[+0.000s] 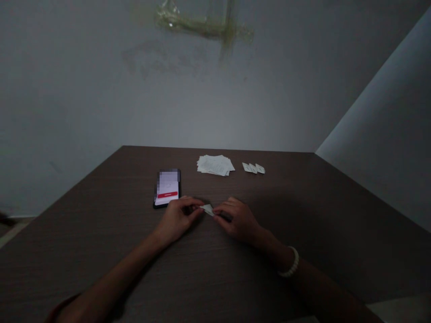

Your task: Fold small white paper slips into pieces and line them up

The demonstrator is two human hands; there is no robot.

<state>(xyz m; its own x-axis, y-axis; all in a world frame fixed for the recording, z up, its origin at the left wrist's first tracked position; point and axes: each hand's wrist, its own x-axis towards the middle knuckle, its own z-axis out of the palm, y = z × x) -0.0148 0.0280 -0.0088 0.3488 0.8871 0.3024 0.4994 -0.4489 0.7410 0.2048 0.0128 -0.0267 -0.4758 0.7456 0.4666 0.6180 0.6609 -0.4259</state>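
Between my two hands is a small piece of white paper [208, 209], held just above or on the brown table [208, 273]. My left hand [178, 217] pinches its left end between thumb and fingers. At its right end, the fingertips of my right hand [238, 220] are closed on it. The paper looks folded, though the fingers hide both its ends. Beyond my hands lies a loose pile of white paper sheets [214, 165]. To the right of that pile, several small folded papers [253, 168] lie side by side, overlapping a little.
A phone [167, 186] with a lit screen and a red bar lies flat just past my left hand. The table meets a grey wall [215, 103] at its far edge, with yellowed tape [202, 28] stuck higher up. A pale slanting surface [387, 121] rises on the right.
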